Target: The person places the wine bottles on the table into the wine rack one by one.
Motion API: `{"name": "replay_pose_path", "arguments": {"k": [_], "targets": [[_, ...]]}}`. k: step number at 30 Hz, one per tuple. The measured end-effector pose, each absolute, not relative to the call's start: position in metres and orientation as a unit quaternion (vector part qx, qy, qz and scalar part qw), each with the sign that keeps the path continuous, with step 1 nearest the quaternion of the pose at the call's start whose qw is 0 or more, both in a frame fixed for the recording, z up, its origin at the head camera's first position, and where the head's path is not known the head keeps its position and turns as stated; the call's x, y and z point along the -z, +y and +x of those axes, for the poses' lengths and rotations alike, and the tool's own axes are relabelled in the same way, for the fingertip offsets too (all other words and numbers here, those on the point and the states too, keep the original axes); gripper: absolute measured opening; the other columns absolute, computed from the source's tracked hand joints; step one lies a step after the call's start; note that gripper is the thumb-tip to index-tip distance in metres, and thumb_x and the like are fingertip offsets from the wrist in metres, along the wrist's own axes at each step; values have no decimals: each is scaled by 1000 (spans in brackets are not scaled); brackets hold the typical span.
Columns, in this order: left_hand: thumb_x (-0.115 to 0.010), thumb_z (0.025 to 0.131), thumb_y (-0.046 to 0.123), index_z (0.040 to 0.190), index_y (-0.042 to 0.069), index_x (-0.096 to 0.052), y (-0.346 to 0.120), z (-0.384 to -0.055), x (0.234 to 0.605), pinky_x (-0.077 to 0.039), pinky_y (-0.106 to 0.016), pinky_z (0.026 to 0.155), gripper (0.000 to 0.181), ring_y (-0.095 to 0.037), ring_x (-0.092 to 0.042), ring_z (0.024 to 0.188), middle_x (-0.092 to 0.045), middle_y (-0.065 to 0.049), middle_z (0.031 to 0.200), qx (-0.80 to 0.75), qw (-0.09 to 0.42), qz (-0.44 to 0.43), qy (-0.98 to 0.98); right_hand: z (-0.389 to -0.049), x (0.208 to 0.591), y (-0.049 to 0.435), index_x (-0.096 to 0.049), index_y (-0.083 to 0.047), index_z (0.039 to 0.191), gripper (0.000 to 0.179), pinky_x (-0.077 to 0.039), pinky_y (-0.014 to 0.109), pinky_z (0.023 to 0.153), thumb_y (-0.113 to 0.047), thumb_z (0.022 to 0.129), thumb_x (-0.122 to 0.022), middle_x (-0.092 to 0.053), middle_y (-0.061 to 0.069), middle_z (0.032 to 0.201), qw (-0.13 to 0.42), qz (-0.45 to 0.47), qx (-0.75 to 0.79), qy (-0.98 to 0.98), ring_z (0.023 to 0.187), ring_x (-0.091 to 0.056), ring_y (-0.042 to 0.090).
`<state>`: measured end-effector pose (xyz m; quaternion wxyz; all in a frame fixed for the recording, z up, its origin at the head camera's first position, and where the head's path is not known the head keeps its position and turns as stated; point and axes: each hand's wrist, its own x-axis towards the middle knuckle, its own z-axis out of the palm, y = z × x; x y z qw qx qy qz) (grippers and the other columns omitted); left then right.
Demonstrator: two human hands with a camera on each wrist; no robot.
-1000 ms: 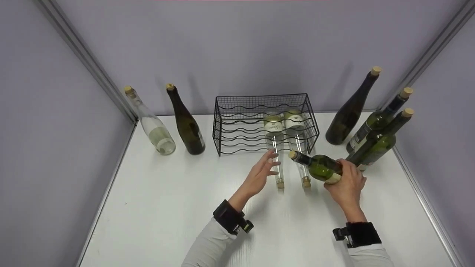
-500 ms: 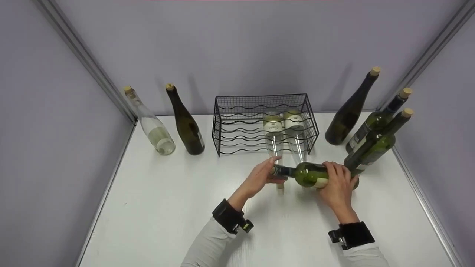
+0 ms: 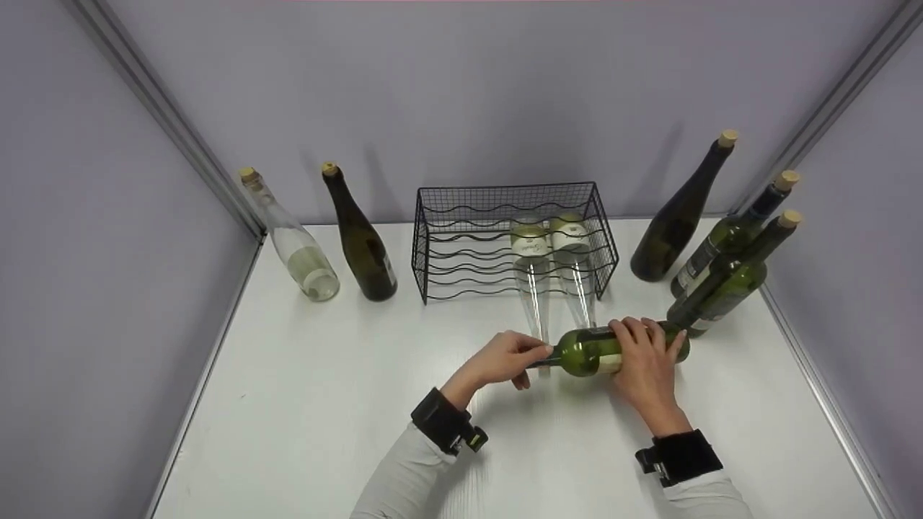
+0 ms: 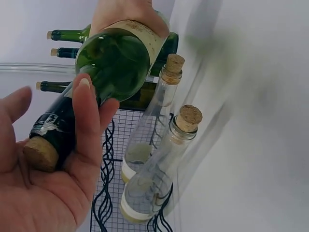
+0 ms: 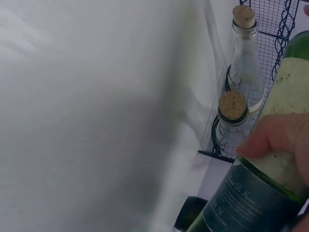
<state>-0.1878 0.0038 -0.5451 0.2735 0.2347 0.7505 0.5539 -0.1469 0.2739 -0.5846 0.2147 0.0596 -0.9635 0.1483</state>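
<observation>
A green wine bottle [image 3: 580, 353] lies sideways above the white table, its neck pointing left. My right hand [image 3: 645, 367] grips its body from above, and the right wrist view shows the thumb across the cream label [image 5: 282, 96]. My left hand [image 3: 501, 360] holds the dark neck, which runs across the palm with the cork [image 4: 41, 153] at its end. Just behind, two clear corked bottles, one on the left [image 3: 532, 285] and one on the right [image 3: 577, 281], lie in the black wire rack [image 3: 505, 186]. Their necks stick out forward, partly hidden by the held bottle and hand.
At the right stand a brown bottle [image 3: 670, 223], a green bottle [image 3: 710, 256] and a nearer green bottle [image 3: 728, 288], close to the held bottle's base. A clear bottle [image 3: 306, 263] and a brown bottle [image 3: 368, 252] stand left of the rack. Grey walls enclose the table.
My right hand has brought the green bottle left and nearer, turning it more level. My left hand has gone from spread fingers to holding the neck. The rack and standing bottles stay put.
</observation>
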Motion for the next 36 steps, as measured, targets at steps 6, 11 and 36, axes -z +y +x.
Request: {"name": "replay_pose_path", "arguments": {"k": [6,11,36], "targets": [[-57,100,39,114,10,-69,8,-185,550,-53,-33,49,34,-14,-57,46,-66,1,78,-470,282,258,796,-147,584,270,-60,-13,125,87,1,77,102,7,46,-90,-55,14,125,216,85,-106,-967,126,-40,44],[-60,98,40,100,13,-68,13,-182,555,-49,-26,45,29,-11,-55,45,-66,-5,73,-411,240,276,835,-147,580,265,-61,-15,126,89,3,75,104,5,45,-92,-56,14,127,213,101,-84,-968,127,-41,44],[-62,96,44,91,13,-77,-18,-172,566,-33,-20,49,35,-2,-40,53,-45,14,60,-452,107,280,840,-150,557,266,-55,-13,134,92,-6,63,113,-4,52,-95,-44,18,143,219,176,-170,-945,137,-31,40]]}}
